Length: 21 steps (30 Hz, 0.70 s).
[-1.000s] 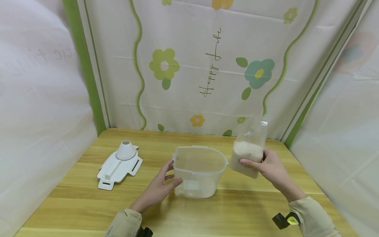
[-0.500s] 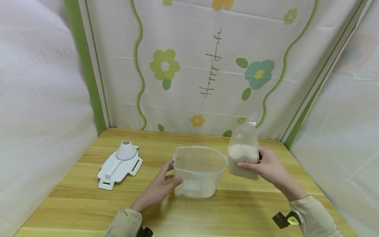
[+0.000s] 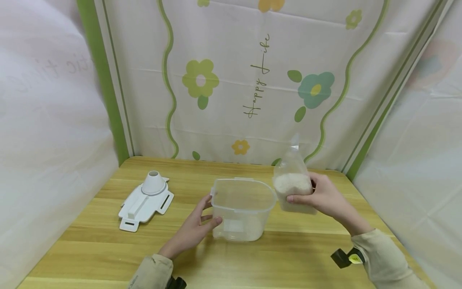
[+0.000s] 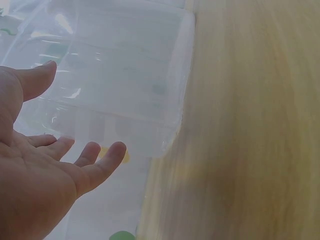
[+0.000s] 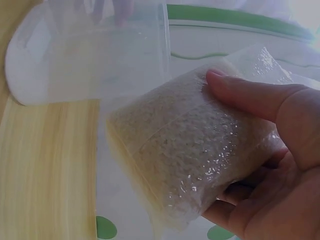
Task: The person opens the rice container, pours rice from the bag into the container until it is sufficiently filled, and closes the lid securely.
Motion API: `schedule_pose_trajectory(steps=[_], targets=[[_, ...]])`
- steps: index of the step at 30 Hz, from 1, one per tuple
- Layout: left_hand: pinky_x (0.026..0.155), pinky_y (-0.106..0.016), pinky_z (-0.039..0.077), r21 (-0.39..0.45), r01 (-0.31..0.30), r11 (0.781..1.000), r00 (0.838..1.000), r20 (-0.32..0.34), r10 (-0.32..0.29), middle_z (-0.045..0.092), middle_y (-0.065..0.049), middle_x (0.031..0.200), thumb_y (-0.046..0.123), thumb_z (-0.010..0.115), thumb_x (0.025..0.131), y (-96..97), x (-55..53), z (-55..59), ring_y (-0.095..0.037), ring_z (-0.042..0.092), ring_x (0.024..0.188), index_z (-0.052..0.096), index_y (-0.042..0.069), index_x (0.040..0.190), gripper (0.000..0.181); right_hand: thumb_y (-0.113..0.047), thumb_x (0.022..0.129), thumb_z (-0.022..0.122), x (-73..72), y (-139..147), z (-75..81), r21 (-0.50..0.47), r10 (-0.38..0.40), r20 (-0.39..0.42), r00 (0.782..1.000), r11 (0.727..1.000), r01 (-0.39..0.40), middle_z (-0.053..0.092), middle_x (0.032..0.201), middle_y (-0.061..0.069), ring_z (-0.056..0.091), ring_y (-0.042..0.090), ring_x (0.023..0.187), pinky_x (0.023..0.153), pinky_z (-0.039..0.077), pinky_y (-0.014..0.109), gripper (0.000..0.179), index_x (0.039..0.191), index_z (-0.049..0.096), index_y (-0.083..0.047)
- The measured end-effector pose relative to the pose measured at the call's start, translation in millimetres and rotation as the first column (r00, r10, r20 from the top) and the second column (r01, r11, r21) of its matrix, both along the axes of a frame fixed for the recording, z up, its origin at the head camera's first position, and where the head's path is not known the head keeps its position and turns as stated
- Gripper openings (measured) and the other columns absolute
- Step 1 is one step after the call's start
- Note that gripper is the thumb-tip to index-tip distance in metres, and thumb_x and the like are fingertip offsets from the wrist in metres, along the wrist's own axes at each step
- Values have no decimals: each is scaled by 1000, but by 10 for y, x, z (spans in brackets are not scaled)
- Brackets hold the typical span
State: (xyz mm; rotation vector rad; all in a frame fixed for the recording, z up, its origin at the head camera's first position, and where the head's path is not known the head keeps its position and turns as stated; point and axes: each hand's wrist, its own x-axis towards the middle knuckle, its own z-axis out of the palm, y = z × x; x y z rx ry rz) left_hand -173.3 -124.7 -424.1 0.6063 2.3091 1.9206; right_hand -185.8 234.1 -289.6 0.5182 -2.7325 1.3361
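Observation:
My right hand (image 3: 326,198) grips a clear plastic bag of rice (image 3: 293,184) around its filled lower half, thumb across the front. The bag is raised beside the right rim of a clear plastic container (image 3: 243,210), its loose top pointing up. Rice grains show through the film in the right wrist view, where my thumb presses the bag (image 5: 185,135). At the container's left side, my left hand (image 3: 196,226) rests with spread, relaxed fingers and the thumb by the front wall. A whitish layer shows low inside the lidless container, which stands upright on the table.
A white lid-like plate (image 3: 144,206) with slots and a cone-shaped spout (image 3: 153,183) lies at the left of the wooden table (image 3: 270,265). Flower-printed curtains (image 3: 231,80) hang behind the table and along both sides.
My right hand has moved the rice bag left, closer to the container, and the bag's top has swung from leaning right to nearly upright. The left hand and container have not moved.

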Motion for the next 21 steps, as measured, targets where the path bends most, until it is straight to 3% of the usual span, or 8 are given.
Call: schedule_pose_trajectory(steps=[8,16,21], targets=[[104,-49,42,-5,2,1000,1000,-4,-2,32,-13,151,31,68,95,-4,-4,0,-36,40,132,19,24,156,78,-26,72,91,-52,-19,58,40,40,-34,999,998,-38,67,97,8,65,23,84,66,56,34,51,109,65,-3],[106,-50,39,6,6,1000,1000,-9,-6,30,-11,153,31,68,95,-6,-8,-1,-33,35,136,19,23,156,78,-32,68,92,-121,-57,142,163,80,-134,988,985,-58,67,91,2,62,19,79,64,53,31,49,105,70,-9],[106,-49,38,4,7,1000,1000,-20,-7,29,-12,154,30,67,95,-3,-10,-2,-31,33,137,19,21,156,78,-33,68,93,-179,-80,189,201,117,-154,981,976,-85,67,91,1,62,19,78,63,53,32,49,105,71,-10]])
